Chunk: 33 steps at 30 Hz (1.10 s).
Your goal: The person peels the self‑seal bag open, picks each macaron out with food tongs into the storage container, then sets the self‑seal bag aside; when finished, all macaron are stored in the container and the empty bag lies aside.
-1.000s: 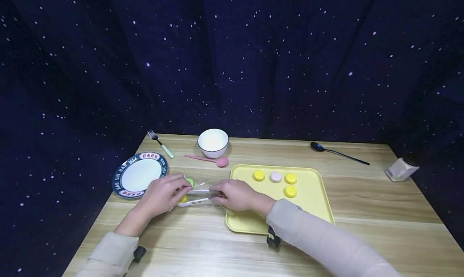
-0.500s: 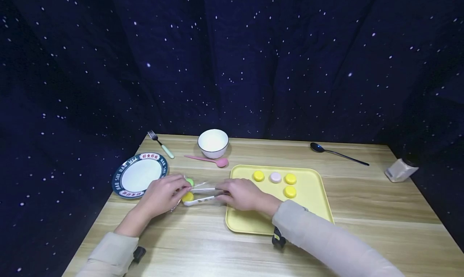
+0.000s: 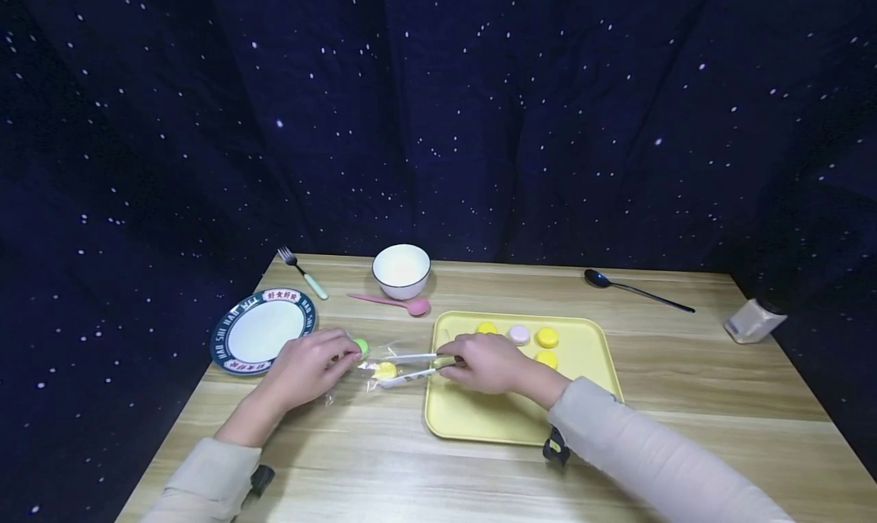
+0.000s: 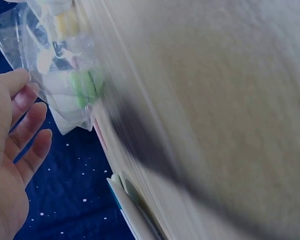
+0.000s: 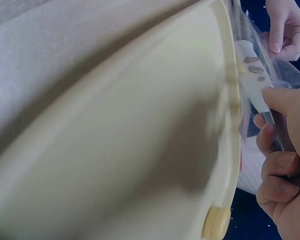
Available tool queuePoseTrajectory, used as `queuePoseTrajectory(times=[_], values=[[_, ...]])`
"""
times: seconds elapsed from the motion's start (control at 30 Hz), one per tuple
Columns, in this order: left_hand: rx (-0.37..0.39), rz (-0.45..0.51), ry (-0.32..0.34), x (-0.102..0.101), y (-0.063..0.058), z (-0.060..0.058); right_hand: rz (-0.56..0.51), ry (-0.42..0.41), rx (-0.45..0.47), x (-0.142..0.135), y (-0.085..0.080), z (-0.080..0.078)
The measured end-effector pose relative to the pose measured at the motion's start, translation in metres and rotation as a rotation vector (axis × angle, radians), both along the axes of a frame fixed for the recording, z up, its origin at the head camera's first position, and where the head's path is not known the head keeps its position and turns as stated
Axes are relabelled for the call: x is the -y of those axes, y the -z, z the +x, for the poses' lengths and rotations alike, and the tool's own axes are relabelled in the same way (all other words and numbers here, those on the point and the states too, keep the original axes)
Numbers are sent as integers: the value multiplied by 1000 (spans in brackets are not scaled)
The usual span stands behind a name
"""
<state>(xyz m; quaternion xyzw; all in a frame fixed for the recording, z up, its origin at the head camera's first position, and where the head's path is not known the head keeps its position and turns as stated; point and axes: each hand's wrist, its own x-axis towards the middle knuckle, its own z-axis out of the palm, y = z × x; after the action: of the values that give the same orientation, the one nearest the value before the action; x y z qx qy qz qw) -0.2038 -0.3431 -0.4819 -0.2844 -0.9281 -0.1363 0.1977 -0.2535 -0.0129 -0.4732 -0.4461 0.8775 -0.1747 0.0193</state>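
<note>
In the head view my left hand [image 3: 308, 367] pinches the edge of a clear plastic bag [image 4: 50, 55] beside the plate. A green macaron [image 3: 360, 346] shows in the bag near these fingers. My right hand [image 3: 486, 363] grips tongs [image 3: 411, 376] with white perforated tips, above the left side of the yellow tray [image 3: 473, 420]. Between the tong tips lies a yellow macaron [image 3: 385, 371], with crinkled clear film around it. Behind the right hand, several macarons sit on the tray, yellow ones and a pale pink one [image 3: 518, 335].
A blue-rimmed plate [image 3: 267, 331] lies at the left, with a fork [image 3: 301, 272] behind it. A white bowl [image 3: 401, 270] and a pink spoon [image 3: 416, 307] stand at the back. Farther right are a black spoon [image 3: 637, 290] and a dark-capped jar [image 3: 754, 321].
My right hand has drawn the tongs to the right over the tray, and the yellow macaron has shifted right with them. The left hand has stayed nearly in place.
</note>
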Motion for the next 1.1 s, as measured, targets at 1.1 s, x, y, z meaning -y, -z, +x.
queuePoseTrajectory(times=[1.1], values=[[-28, -3, -21, 2, 0, 2, -29, 122, -118, -139, -31, 10]])
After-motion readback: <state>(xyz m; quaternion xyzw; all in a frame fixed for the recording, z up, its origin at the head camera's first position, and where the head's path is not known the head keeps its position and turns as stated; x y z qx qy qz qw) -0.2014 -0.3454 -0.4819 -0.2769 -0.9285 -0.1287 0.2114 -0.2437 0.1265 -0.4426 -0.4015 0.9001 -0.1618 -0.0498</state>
